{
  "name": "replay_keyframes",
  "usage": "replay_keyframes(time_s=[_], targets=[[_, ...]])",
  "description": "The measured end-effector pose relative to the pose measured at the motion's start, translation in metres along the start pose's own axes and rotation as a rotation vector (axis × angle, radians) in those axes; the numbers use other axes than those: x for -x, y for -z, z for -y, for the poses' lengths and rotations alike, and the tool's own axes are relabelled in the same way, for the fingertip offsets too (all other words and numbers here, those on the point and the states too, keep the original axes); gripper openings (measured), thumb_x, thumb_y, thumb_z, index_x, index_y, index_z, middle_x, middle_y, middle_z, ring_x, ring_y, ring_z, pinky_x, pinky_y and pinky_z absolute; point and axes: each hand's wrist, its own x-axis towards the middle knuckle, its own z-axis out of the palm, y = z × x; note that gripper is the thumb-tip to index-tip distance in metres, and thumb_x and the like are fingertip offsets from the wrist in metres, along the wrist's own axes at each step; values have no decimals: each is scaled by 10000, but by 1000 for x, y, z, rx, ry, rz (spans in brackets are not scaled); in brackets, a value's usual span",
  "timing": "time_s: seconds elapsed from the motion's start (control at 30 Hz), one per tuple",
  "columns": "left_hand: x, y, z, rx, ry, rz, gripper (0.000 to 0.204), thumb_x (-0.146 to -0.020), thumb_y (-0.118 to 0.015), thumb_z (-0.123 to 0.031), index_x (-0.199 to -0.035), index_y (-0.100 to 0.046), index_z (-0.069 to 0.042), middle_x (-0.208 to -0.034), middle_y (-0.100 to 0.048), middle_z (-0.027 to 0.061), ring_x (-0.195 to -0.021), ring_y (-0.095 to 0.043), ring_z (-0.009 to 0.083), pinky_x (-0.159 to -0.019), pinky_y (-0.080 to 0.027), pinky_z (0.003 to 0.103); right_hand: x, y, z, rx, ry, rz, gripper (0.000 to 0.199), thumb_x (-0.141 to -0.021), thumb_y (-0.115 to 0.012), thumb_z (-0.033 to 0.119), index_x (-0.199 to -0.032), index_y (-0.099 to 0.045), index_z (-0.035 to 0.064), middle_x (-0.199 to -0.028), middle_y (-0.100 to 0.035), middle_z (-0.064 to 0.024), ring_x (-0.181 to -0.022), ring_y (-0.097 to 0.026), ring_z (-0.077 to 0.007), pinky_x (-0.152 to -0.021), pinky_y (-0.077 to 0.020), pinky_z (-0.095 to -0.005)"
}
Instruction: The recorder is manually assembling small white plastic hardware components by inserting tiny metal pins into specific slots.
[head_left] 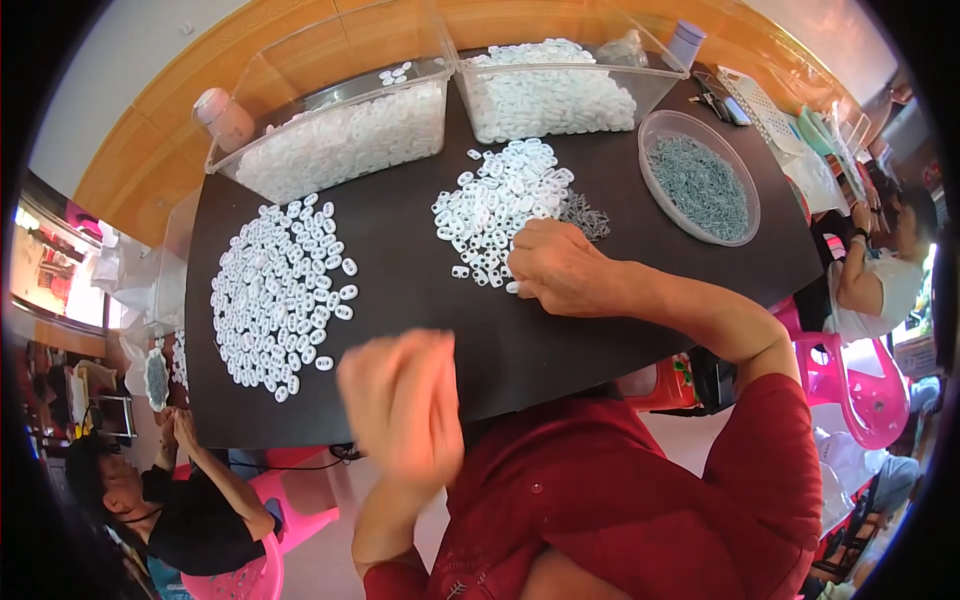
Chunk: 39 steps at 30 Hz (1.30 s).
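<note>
1. The right hand (562, 268) rested on the dark, matte tabletop (420, 300), its fingertips curled down at the near edge of a loose heap of small white plastic oval pieces (497, 205); they seemed to pinch one piece, though the hold itself was hidden.
2. The left hand (402, 408) hung raised over the near table edge, motion-blurred, fingers bunched together; whether it held anything could not be told.
3. A small cluster of grey metal parts (583, 214) lay just beside the right hand, touching the heap.
4. A second, wider spread of white oval pieces (283, 295) lay on the left part of the table, well apart from both hands.
5. At the far edge stood two clear plastic bins of white pieces (340, 140) (550, 98), and to the right a round clear bowl of grey metal parts (700, 185).
6. Another person in a black top (195, 500) sat at lower left, and one in white (880, 270) at right.
</note>
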Motion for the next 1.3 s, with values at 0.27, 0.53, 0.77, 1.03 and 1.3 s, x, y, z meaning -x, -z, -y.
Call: replay_keyframes(time_s=[0.27, 0.53, 0.77, 1.03, 1.3], targets=[[-1, -86, 63, -117, 83, 205, 147, -695, -661, -6, -825, -638, -71, -720, -518, 68, -708, -511, 249, -583, -436, 366, 10, 2, 1, 66, 5, -64, 178, -666, -690, 104, -637, -523, 48, -722, -513, -89, -750, -520, -284, -672, -409, -387], [1, -92, 66, -75, 121, 256, 158, -641, -697, -26, -766, -610, -68, -752, -507, 74, -731, -515, 260, -594, -438, 379, 38, 22, -22, -21, -255, -312, 130, -719, -660, 90, -675, -547, 42, -682, -542, -92, -712, -529, -289, -639, -416, -388], [-4, -89, 60, -165, 34, 350, 184, -641, -709, -24, -749, -561, -38, -772, -520, 85, -752, -529, 268, -622, -448, 378, 43, 13, -26, -31, -276, -363, 115, -717, -659, 87, -693, -555, 45, -697, -545, -83, -726, -530, -280, -640, -416, -384], [-16, -85, 64, -76, 321, 578, 164, -695, -683, -65, -799, -572, -4, -828, -597, 126, -764, -598, 308, -679, -452, 393, 37, -5, -18, 124, -248, -297, 116, -709, -667, 95, -702, -556, 61, -714, -545, -83, -741, -535, -278, -670, -421, -379], [-23, -84, 70, -47, 383, 631, 177, -682, -698, -115, -762, -584, -5, -797, -624, 136, -755, -610, 306, -678, -458, 387, 33, -11, -19, 140, -225, -227, 117, -721, -640, 69, -725, -525, 55, -727, -536, -100, -744, -529, -297, -660, -411, -405]])
